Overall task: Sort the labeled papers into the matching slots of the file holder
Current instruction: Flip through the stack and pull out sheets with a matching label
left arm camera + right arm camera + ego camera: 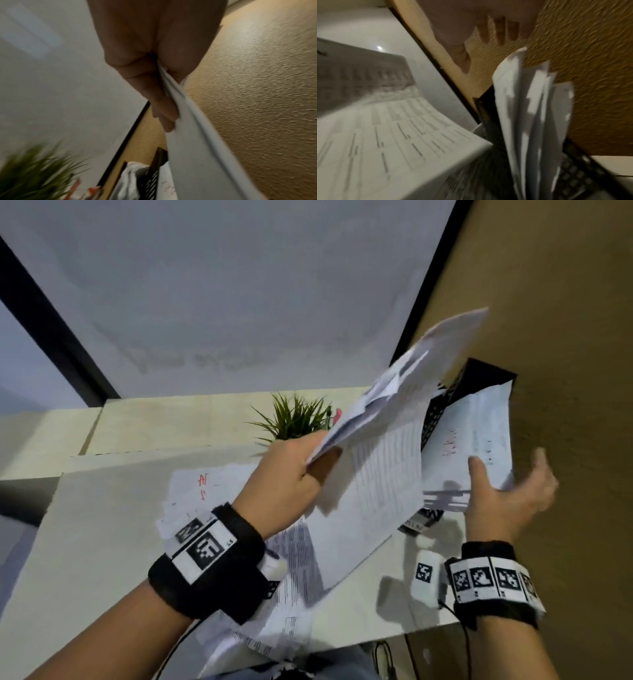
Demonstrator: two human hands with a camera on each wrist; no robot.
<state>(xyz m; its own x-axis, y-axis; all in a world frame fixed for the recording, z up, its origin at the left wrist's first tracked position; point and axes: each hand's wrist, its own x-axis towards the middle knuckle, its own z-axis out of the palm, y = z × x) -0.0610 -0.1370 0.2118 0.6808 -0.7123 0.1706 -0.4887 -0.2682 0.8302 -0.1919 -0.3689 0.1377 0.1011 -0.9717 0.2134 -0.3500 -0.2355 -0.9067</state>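
A sheaf of papers (387, 412) is pinched at its lower edge by the left hand (291, 474) and held raised beside the black file holder (479, 378). The right hand (510, 491) is spread wide, fingers loose, just below sheets standing in the holder; nothing is gripped by it.

The file holder (455, 402) is black perforated metal, standing against the tan wall at the desk's far right corner. White sheets (479, 426) stand in its slots, leaning toward the wall; the nearest one bears red handwriting. A sheaf of white papers (407, 381) is raised just left of the holder, tilted up toward the wall, its printed tables blurred. More printed papers (294, 556) lie loosely scattered on the desk, left of and nearer than the holder, one marked in red.
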